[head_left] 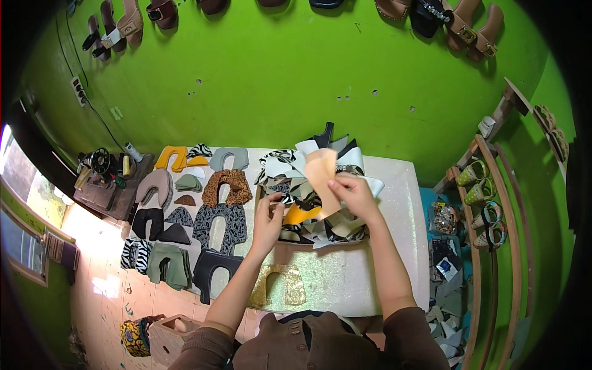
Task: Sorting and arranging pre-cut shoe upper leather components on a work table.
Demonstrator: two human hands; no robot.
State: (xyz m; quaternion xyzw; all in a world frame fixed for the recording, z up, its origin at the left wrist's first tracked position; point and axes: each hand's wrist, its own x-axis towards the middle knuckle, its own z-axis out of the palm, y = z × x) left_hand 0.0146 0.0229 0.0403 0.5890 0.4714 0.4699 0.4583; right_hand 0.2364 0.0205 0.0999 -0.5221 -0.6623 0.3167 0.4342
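A tan upper piece, of leather or a similar material, is pinched in my right hand above a box of mixed cut pieces. My left hand has its fingers curled at the box's left side, beside a zebra-print scrap and a yellow piece. What those fingers grip, if anything, is too small to make out. White, black, grey and zebra pieces heap up inside the box and stick out over its far side. A gold glittery U-shaped piece lies on the table near my body.
Sorted stacks lie left on the white table: leopard-print, black-and-grey patterned, green and yellow. A sewing machine stands far left. A wooden rack with green shoes stands right. Sandals hang on the wall.
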